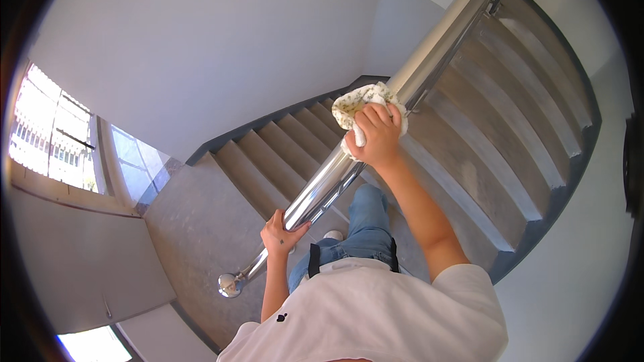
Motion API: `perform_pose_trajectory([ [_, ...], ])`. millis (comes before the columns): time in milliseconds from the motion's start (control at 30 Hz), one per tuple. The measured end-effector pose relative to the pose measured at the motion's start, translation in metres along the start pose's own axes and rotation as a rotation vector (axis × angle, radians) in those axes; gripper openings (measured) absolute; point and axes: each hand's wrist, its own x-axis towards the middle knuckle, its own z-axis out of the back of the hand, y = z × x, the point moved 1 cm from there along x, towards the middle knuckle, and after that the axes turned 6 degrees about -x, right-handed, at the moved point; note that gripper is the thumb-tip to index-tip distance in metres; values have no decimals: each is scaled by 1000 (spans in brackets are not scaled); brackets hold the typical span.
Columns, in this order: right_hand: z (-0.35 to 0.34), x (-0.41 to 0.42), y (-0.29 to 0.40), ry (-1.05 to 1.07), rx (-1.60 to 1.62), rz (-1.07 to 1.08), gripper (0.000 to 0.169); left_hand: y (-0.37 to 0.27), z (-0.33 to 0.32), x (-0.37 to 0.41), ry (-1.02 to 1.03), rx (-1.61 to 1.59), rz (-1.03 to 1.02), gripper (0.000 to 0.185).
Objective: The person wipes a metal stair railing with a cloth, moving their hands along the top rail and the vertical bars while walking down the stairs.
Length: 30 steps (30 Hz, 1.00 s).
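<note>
A shiny metal stair handrail slants across the head view, from a round metal ball end at lower left up to the top right. My right hand presses a white cloth with a small green print onto the rail's upper surface, fingers curled into the bunched fabric. Lower down, my left hand is wrapped around the same rail, thumb on the near side. The rail's underside and part of the cloth are hidden behind my fingers.
Concrete steps rise on the right, edged by a dark grey skirting band. Beyond the rail another flight runs along the wall. A landing lies at left, below a bright barred window.
</note>
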Motion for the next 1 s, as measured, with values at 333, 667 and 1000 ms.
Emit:
perform_pose_trajectory([
  [333,-10,-31,43,-1,10,-63,21,1,-5,0,-77,-26,-96,58],
  [667,-35,-123,144,195,133,220,30,2,-4,-1,-83,-31,-74,55],
  [1000,-9,-54,56,218,65,331,29,7,-1,-6,-45,-30,-97,58],
])
